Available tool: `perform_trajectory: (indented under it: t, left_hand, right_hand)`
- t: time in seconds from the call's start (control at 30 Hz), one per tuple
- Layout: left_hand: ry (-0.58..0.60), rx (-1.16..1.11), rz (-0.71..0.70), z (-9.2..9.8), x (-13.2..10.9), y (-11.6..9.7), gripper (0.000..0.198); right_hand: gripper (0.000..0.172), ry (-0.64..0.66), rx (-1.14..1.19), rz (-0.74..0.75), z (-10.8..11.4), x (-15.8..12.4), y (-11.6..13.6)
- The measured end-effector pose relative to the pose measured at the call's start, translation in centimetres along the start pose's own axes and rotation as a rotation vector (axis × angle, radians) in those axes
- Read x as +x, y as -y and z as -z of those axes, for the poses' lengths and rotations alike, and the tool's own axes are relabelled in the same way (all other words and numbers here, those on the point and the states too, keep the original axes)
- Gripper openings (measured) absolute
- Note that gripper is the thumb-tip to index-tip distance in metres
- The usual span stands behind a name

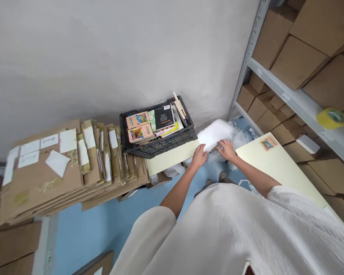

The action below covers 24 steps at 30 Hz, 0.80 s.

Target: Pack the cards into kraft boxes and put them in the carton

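Observation:
Both hands are at the near edge of a smooth white sheet, perhaps a flat bag; its exact kind I cannot make out. My left hand grips its left corner with curled fingers. My right hand has its fingers bent over the right part of the same edge. Between the hands shows a small brownish-grey edge of something, mostly covered. To the left, a black plastic crate holds books and small picture boxes, standing on a pale yellow board.
Flattened cardboard boxes are piled at left. A pale tabletop at right bears one small picture box. Metal shelving on the right holds brown cartons and a yellow tape roll. Clear plastic bags lie behind my hands.

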<state>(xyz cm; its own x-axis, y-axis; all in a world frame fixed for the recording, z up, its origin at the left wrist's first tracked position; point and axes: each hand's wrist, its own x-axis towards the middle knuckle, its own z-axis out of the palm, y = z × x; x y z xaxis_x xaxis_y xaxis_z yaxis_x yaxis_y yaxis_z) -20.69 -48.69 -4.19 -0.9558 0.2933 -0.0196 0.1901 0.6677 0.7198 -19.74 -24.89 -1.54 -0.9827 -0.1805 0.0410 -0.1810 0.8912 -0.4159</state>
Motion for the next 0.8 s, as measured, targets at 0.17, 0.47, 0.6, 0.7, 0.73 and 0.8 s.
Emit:
perform_trajectory:
  t: [0.17, 0.47, 0.6, 0.7, 0.73, 0.8]
  left_hand:
    - [-0.089, 0.01, 0.063, 0.9, 1.3, -0.1, 0.051]
    - [-0.035, -0.007, 0.129, -0.2, 3.0, -0.1, 0.05]
    - [0.05, -0.014, 0.09, -0.6, 5.3, 0.3, 0.049]
    - [0.11, -0.02, 0.039, -0.5, 7.7, 1.0, 0.048]
    - [0.125, -0.024, 0.022, -0.5, 8.6, 1.3, 0.048]
    - [0.147, -0.039, -0.005, -0.6, 10.1, 1.9, 0.048]
  right_hand:
    - [0.035, 0.035, 0.018, 0.097, 0.4, 3.7, -0.3]
    - [0.034, 0.108, 0.047, 0.1, -0.7, 6.8, -0.8]
    - [0.033, 0.112, 0.053, 0.024, -1.5, 7.4, -1.4]
    - [0.033, 0.099, 0.041, -0.056, -1.9, 8.1, -2.0]
    - [0.033, 0.098, 0.034, -0.084, -2.0, 8.4, -2.3]
    - [0.034, 0.104, 0.017, -0.136, -2.3, 8.9, -2.7]
